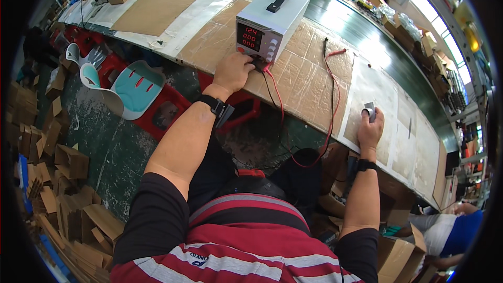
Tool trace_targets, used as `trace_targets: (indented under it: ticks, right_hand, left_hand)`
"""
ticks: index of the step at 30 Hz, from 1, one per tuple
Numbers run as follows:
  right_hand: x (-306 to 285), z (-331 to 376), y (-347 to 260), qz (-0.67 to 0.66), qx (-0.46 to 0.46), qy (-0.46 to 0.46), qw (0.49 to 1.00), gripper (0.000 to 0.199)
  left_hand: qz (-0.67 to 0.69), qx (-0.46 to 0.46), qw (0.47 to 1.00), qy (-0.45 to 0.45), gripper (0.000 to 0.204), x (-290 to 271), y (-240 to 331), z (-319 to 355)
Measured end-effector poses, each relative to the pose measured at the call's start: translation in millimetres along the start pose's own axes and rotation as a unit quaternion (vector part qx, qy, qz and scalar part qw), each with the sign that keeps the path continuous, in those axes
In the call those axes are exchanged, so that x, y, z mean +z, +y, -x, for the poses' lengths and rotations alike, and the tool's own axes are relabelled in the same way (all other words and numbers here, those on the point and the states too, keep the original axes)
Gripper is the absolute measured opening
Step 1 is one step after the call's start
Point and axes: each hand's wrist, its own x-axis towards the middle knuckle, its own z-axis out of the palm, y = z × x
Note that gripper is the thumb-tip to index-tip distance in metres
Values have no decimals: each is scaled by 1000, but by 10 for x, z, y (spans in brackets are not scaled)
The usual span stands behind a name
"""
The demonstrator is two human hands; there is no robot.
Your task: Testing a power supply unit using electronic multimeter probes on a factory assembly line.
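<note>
A bench power supply (272, 18) with a light grey case, a black top handle and a lit red display stands at the table's near edge. My left hand (233, 72) is at the bottom of its front panel, fingers bent together beside the lead sockets; what the fingertips grip, if anything, is hidden. A red lead (280, 99) and a black lead (270, 89) hang from the panel, and their probe ends (337, 52) rest on the cardboard. Over the white-topped part at right, my right hand (370, 128) is closed around a small grey part (370, 110) with a round face.
Cardboard sheets (309, 73) cover the table. Behind runs a green conveyor belt (351, 26). A teal and white chair seat (137, 89) and red stools stand at left, with piled cardboard boxes (70, 162) on the floor. Another person (450, 233) is at the lower right.
</note>
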Motion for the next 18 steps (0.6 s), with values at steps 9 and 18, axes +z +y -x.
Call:
trace_targets:
  ticks: [9,18]
  right_hand:
    - [3,-3,27,17,-10,7,1000,49]
    - [4,-23,-12,5,4,-8,1000,49]
  left_hand:
    - [46,-51,997,-33,39,-151,176,-31]
    - [-16,-97,995,-22,49,-100,258,-40]
